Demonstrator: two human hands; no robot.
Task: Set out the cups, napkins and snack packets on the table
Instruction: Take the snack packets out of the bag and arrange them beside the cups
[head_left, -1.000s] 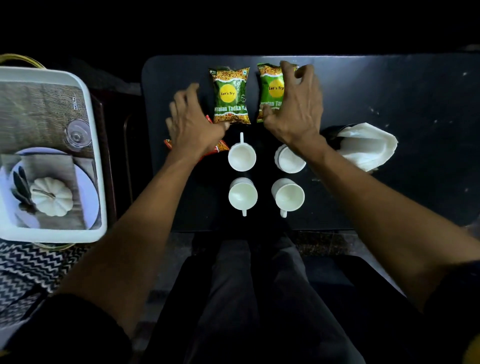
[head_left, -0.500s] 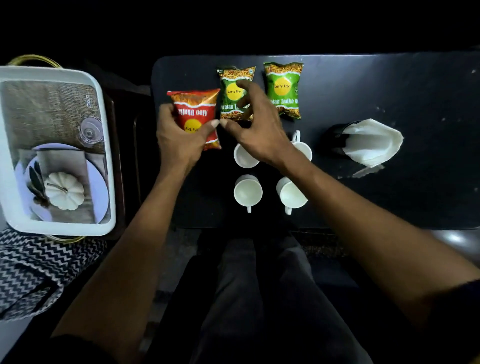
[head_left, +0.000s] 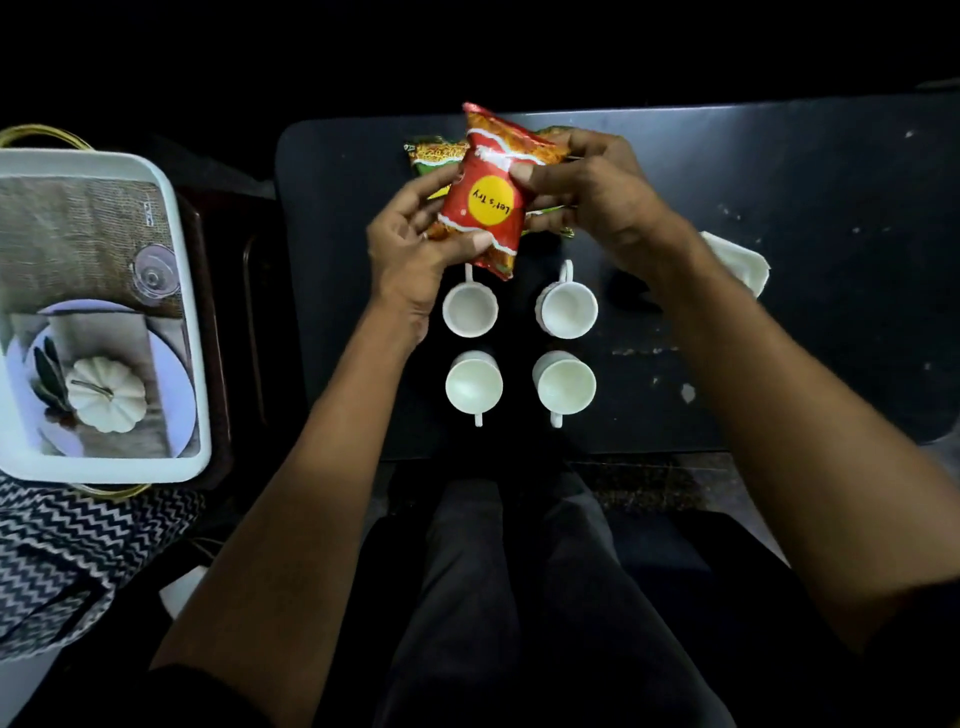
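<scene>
— Packets first, though start with the biggest thing in view. What did they sit on?

— A dark table (head_left: 779, 218), scuffed with pale marks on its right side. To its left stood a white tray (head_left: 195, 322) printed with a pumpkin picture.

— And on the table?

— Four white cups (head_left: 470, 310) in a two-by-two block near the front edge, all empty. The far pair had handles pointing away from the person, the near pair had handles pointing toward them. A white napkin (head_left: 748, 262) lay to the right, mostly hidden behind the right forearm.

— The red packet?

— The red packet (head_left: 485, 208) was glossy, red and orange, with a white wavy band and a yellow disc reading "Let's Try", upside down to the camera. It was tilted, lifted above the far cups, its lower corner over the gap just beyond the far left cup.

— Who held it?

— Both hands. The left hand (head_left: 410, 249) was closed on its lower left edge, thumb on the front face. The right hand (head_left: 597, 192) pinched the upper right edge, thumb on the front by the white band. The packet lay between the two grips.

— Any others?

— Green packets (head_left: 431, 156) lay flat behind it at the far edge, largely covered by the red one and the right hand.
</scene>
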